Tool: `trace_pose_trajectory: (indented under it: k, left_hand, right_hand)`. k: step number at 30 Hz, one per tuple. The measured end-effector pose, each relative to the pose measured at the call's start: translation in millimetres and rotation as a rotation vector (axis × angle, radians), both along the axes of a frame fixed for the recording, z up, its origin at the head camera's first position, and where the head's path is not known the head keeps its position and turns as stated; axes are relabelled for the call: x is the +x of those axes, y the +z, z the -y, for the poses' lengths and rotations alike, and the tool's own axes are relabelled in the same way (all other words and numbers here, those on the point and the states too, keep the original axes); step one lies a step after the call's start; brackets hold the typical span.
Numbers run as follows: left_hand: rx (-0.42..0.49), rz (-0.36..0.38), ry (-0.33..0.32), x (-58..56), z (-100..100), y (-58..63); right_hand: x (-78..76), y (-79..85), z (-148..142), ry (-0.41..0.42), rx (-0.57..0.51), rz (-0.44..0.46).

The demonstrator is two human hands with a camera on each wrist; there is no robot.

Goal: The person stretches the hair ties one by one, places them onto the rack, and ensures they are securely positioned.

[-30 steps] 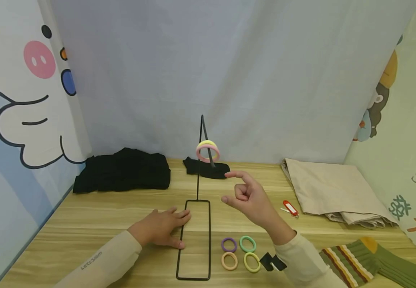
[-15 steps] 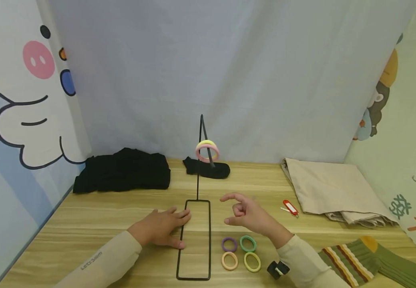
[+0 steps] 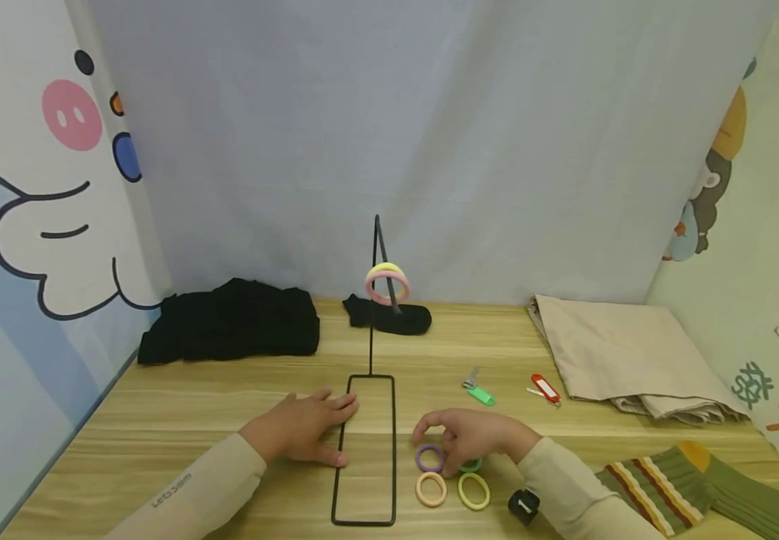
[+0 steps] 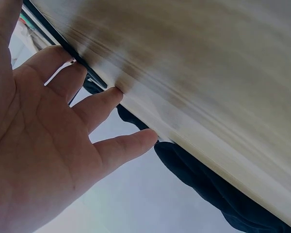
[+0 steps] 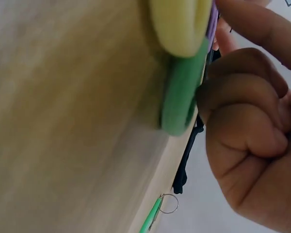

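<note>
In the head view my left hand (image 3: 304, 427) lies with fingers spread on the table, fingertips and thumb over the left bar of the black wire stand's base (image 3: 393, 450). From the stand's sloping arm hang a pink ring (image 3: 370, 289) and a yellow ring (image 3: 384, 266). Low over the table, my right hand (image 3: 480, 435) has index finger and thumb apart around the purple ring (image 3: 420, 459), the other fingers curled. Contact with it cannot be made out. The hand partly covers a green ring (image 3: 471, 466). Nearer lie an orange ring (image 3: 431, 502) and a yellow-green ring (image 3: 474, 504).
Behind the right hand lie a green key tag (image 3: 480, 395) and a red key tag (image 3: 546, 388). Folded beige cloth (image 3: 625, 345) and striped green socks (image 3: 659, 480) are at right. Black cloth (image 3: 234, 322) and a black sock (image 3: 402, 320) lie at the back.
My right hand has come down and toward me from near the stand's arm to the purple ring, uncovering the green key tag. The left hand and stand have stayed put.
</note>
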State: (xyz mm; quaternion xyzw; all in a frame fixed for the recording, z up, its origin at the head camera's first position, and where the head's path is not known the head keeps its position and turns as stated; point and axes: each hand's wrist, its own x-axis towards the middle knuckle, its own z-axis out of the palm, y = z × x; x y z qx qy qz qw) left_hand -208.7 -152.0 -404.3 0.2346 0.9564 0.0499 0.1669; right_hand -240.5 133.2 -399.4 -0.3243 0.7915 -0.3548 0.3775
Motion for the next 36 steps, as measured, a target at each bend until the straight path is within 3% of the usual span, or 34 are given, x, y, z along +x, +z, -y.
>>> trace_pose_trajectory:
  k: [7,14,24,36]
  left_hand:
    - [-0.009,0.0,-0.004,-0.3,-0.7,0.3]
    - [0.002,0.008,-0.001,1.1,-1.7,2.3]
    - [0.009,0.013,0.0,2.1,-1.2,2.6]
    - [0.01,0.003,0.01,2.0,-0.9,2.5]
  right_hand:
    - [3.6,0.1,2.4,0.024,0.065,-0.097]
    - [3.1,-1.5,2.1,0.041,0.059,-0.135]
    - [4.7,4.9,-0.9,0.075,-0.058,-0.189]
    - [21.8,35.2,5.3,0.053,-0.283,-0.438]
